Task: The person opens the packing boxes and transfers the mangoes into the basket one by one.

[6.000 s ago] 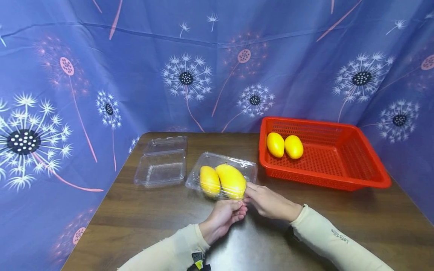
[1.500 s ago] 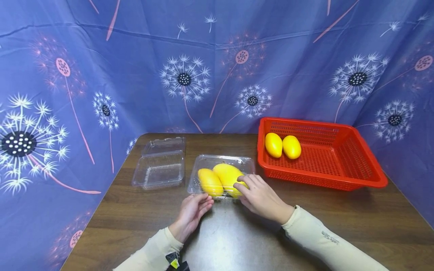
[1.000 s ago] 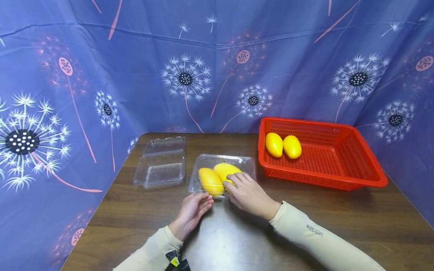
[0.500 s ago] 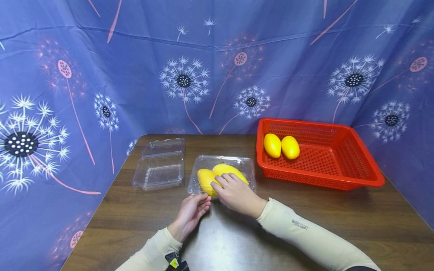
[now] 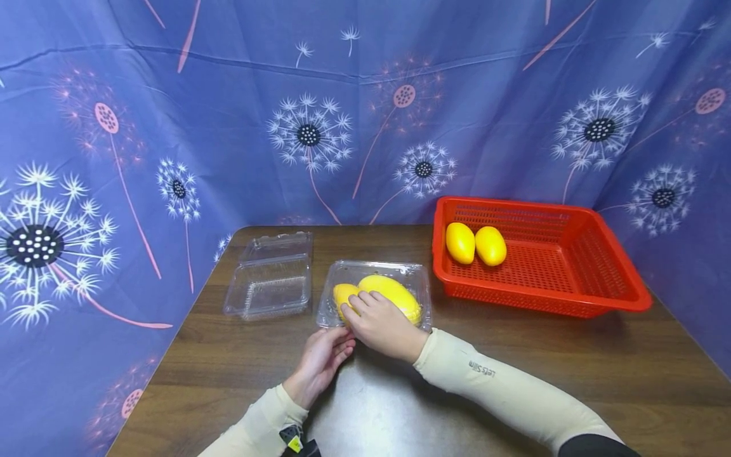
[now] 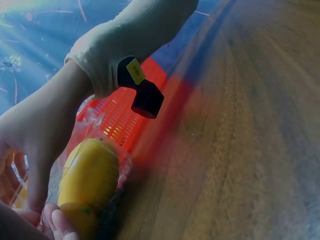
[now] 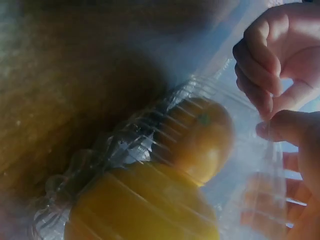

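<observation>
In the head view a clear plastic clamshell [image 5: 419, 274] sits on the table with its lid down over two yellow mangoes, a larger one [image 5: 394, 293] and a smaller one [image 5: 344, 293]. My left hand [image 5: 321, 363] pinches its front left edge between thumb and fingers. Across the front edge lies my right hand [image 5: 381, 325], its curled fingers over the lid and its thumb [image 7: 287, 126] at the rim, right at the left fingertips. Through the ribbed plastic, the right wrist view shows the smaller mango [image 7: 197, 142]. The right hand covers part of the front edge.
A second clear clamshell [image 5: 268, 292] stands open at the left on the brown wooden table [image 5: 228, 381]. At the back right, a red plastic basket [image 5: 548, 292] holds two more yellow mangoes [image 5: 475, 245]. A blue dandelion-print cloth [image 5: 354, 127] hangs behind the table.
Over the last second and a half my right hand slides left along the clamshell's front edge to my left hand. Earlier both hands were at its front right corner. The clamshell has straightened.
</observation>
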Tool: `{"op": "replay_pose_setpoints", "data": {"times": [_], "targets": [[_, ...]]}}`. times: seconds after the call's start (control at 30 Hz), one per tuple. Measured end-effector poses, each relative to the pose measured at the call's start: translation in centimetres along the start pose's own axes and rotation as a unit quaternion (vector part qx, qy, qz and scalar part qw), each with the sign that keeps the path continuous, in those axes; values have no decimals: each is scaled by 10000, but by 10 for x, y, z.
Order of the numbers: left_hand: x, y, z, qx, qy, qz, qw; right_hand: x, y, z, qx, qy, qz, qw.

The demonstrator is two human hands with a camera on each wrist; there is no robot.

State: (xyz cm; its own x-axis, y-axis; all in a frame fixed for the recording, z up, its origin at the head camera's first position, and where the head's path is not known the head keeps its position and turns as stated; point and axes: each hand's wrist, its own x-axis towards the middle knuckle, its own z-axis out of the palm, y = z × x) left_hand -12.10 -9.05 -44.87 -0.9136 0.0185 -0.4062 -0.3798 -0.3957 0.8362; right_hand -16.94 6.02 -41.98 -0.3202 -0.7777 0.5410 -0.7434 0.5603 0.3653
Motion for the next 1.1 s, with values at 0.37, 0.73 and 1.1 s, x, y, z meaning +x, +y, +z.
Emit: {"op": "replay_pose_setpoints", "data": {"times": [0.37,0.73,1.1], "targets": [[0,-2,-2,-63,-47,-6,10000,-3,4,6,218,228,-107,9994],[0,-2,-2,-114,-170,9,9998,2,14,3,327,153,-205,9991],[3,4,1,-272,-119,21,9996,8,23,3,465,171,-248,9985]]}}
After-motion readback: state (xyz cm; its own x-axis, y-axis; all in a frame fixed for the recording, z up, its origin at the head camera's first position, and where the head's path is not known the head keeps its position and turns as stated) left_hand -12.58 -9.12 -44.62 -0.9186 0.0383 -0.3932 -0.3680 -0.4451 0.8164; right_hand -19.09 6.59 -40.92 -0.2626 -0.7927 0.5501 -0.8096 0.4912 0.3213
